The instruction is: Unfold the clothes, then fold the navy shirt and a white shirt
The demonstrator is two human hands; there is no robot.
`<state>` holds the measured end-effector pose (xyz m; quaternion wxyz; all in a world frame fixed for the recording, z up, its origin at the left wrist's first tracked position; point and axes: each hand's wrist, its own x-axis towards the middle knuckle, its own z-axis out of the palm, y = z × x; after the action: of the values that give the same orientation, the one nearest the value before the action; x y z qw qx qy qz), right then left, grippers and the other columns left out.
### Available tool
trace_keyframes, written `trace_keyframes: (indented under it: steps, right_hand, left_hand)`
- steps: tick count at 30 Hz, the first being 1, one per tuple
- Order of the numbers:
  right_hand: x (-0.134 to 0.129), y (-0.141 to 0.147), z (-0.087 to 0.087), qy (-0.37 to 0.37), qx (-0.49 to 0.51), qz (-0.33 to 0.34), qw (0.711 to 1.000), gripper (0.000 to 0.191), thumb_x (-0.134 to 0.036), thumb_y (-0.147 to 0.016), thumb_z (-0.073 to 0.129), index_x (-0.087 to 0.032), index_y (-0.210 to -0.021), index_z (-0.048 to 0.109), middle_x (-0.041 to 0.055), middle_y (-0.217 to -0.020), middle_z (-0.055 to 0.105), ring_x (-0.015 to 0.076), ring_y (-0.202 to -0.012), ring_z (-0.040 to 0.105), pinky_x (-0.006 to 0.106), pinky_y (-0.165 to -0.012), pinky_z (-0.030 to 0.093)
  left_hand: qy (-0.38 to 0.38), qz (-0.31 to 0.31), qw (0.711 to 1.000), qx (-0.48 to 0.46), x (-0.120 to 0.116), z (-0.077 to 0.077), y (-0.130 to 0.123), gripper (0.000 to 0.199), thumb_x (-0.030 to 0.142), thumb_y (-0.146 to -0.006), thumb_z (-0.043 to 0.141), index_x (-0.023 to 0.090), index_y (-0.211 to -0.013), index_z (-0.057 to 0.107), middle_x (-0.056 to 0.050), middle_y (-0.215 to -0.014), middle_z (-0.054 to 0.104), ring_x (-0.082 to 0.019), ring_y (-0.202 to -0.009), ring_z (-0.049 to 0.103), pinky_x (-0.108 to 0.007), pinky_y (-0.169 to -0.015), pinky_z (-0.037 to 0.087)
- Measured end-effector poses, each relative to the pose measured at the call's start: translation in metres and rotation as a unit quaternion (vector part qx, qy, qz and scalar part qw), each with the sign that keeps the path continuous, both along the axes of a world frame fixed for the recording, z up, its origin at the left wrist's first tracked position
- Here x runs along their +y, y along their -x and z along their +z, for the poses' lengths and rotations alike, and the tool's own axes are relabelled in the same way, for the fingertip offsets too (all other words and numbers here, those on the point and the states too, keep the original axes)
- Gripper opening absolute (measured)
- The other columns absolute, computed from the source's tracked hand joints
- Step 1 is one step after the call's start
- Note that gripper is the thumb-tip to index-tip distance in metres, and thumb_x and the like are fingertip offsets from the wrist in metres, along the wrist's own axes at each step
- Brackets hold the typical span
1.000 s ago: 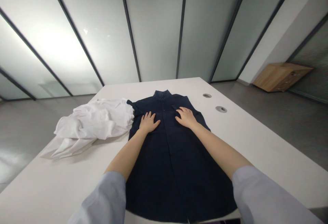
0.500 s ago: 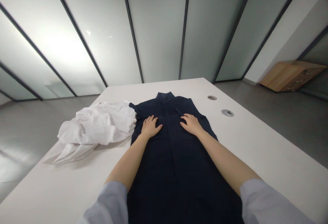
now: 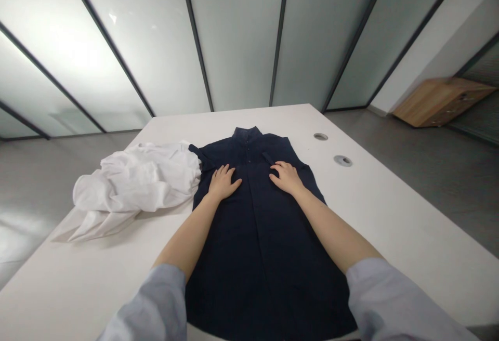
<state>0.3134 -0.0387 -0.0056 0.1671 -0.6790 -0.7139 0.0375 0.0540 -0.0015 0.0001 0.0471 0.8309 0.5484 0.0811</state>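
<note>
The open left hand and right hand lie flat, grasping nothing, on a navy shirt; a crumpled white garment touches its left side on the white table.

The left hand and right hand lie open and flat on the chest of a navy stand-collar shirt, which is spread out at the frame's center, collar toward the top, hem running off the bottom edge. Pale blue sleeves enter from both lower corners. A crumpled white garment sits just left of the shirt, touching it. Both rest on a white bench, with two round grommets at right of center. Beyond it, at upper right, is a low wooden cabinet on a gray floor, and frosted glass panels fill the top of the frame, dark-framed and glowing at upper left.
</note>
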Motion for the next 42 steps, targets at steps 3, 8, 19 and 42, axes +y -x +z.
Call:
trace_keyframes:
  steps: [3,8,19,42]
  right_hand:
    - [0.000,0.000,0.000,-0.004,0.003,-0.003,1.000,0.035,-0.034,-0.089,0.051,-0.020,-0.118,0.065,0.0123,-0.134,0.053,0.0298,-0.121,0.047,0.044,-0.098,0.039]
    - [0.002,0.000,-0.003,-0.005,0.011,-0.004,1.000,0.035,-0.034,-0.088,0.051,-0.021,-0.118,0.065,0.0113,-0.133,0.054,0.0291,-0.122,0.047,0.044,-0.099,0.038]
    - [0.000,-0.008,-0.006,-0.086,0.079,-0.031,0.993,0.027,-0.028,-0.086,0.049,-0.019,-0.101,0.070,0.0104,-0.107,0.064,0.0261,-0.103,0.056,0.039,-0.093,0.040]
    - [0.000,-0.018,-0.002,-0.098,0.246,-0.057,0.963,0.024,-0.032,-0.080,0.046,-0.022,-0.074,0.067,0.0051,-0.080,0.070,0.0221,-0.077,0.061,0.035,-0.076,0.047]
  left_hand:
    - [0.002,0.000,1.000,-0.005,0.000,-0.001,0.001,0.060,0.054,-0.090,0.044,0.018,-0.138,0.048,-0.012,-0.152,0.038,-0.030,-0.141,0.031,-0.046,-0.115,0.026]
    - [-0.007,0.004,1.000,-0.018,-0.001,0.000,0.001,0.058,0.051,-0.089,0.047,0.017,-0.136,0.050,-0.013,-0.147,0.044,-0.028,-0.137,0.037,-0.042,-0.114,0.027]
    - [-0.022,0.021,0.999,-0.015,-0.004,0.007,-0.003,0.046,0.047,-0.089,0.047,0.023,-0.127,0.057,-0.009,-0.137,0.051,-0.029,-0.127,0.044,-0.041,-0.104,0.038]
    - [-0.115,0.263,0.948,-0.137,0.039,0.004,0.050,0.058,0.012,-0.076,0.049,0.009,-0.134,0.048,-0.022,-0.136,0.047,-0.034,-0.130,0.043,-0.049,-0.109,0.036]
